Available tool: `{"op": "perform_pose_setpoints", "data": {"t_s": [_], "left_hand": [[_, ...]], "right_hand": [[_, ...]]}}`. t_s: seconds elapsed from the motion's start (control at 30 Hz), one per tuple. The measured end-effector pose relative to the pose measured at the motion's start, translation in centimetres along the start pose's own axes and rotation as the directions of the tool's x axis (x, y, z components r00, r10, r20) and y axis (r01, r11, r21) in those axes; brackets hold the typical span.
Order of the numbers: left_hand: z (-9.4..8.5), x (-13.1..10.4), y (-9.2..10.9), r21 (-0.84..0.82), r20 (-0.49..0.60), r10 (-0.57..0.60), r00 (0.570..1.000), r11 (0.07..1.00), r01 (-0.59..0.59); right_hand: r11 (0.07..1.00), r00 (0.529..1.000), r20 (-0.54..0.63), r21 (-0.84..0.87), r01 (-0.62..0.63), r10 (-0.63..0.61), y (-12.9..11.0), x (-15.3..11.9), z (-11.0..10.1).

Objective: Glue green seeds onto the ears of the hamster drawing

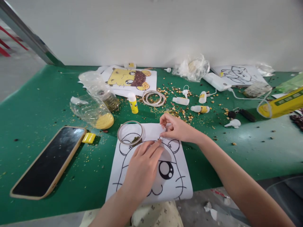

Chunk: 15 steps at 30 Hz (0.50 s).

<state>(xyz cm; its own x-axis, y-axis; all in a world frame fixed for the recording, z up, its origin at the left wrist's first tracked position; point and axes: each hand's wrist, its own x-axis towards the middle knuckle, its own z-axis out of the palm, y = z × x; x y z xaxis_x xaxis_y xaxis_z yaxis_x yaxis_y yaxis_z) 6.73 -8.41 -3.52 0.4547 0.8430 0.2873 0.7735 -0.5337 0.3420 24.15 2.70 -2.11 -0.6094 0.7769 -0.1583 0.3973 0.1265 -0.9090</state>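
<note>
A white sheet with a line drawing of a cartoon animal face (151, 193) lies at the near table edge. My left hand (143, 165) rests on it with fingers stretched out, over the middle of the face. Just beyond those fingertips my right hand (176, 127) pinches a thin, pale item near the top of the head; I cannot make out what it is. A small dark speck shows by the fingertips. On the sheet's upper left stands a round clear lid (118, 138) holding a little pile of green beans (135, 140).
A phone (47, 162) lies left, near clear jars (87, 110) of grains. Beyond the sheet are a glue stick (133, 103), stacked rings (153, 98), small glue bottles (200, 109) and scattered grains. A partly covered cartoon picture (120, 77) lies behind; a yellow packet (284, 102) sits right.
</note>
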Motion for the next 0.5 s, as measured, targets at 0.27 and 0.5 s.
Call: {"op": "perform_pose_setpoints", "data": {"t_s": [0.27,0.5], "left_hand": [[-0.08,0.39,0.29,0.115,0.065,0.004,0.998,0.993,-0.012],[0.00,0.61,0.47,0.201,0.114,-0.002,0.993,0.979,-0.021]], "right_hand": [[1.000,1.000,-0.009,-0.009,0.015,-0.015,-0.10,-0.11,0.11],[0.998,0.998,-0.051,0.039,-0.039,0.041,-0.26,-0.35,-0.11]]}}
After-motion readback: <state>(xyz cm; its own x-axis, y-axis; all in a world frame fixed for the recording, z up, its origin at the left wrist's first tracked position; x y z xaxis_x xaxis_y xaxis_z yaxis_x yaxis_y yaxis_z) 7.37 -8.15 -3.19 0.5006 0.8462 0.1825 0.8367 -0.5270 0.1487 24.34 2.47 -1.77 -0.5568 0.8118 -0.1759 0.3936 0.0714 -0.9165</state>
